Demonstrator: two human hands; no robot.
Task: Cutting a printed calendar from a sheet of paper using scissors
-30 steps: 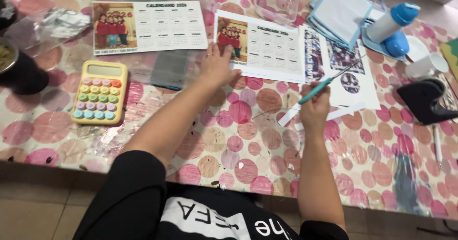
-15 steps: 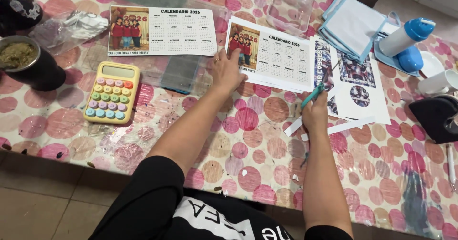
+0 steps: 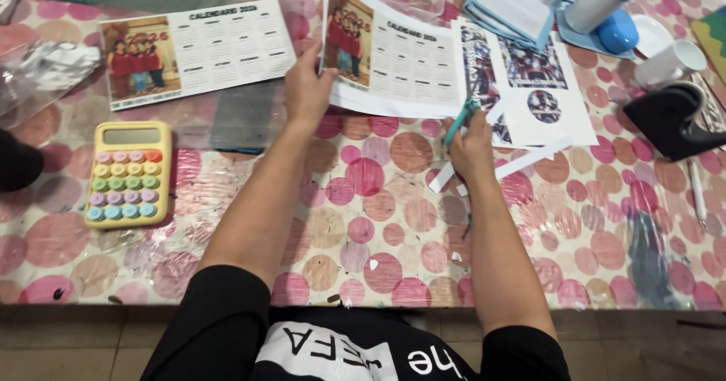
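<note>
Polka-dot table (image 3: 378, 222); left hand (image 3: 306, 86) pinches calendar sheet (image 3: 401, 63) at left edge, lifting it; sheet likely thin, floppy. Right hand (image 3: 473, 143) closed around teal scissors (image 3: 460, 120) at sheet's right edge.

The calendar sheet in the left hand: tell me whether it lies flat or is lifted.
Lifted. The left hand grips the calendar sheet at its near left edge, which curls up off the table.

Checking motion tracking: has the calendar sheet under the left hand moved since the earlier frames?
Yes. The calendar sheet now has its left edge lifted by the left hand, off the table; it lay flat beside the other calendar before.
</note>
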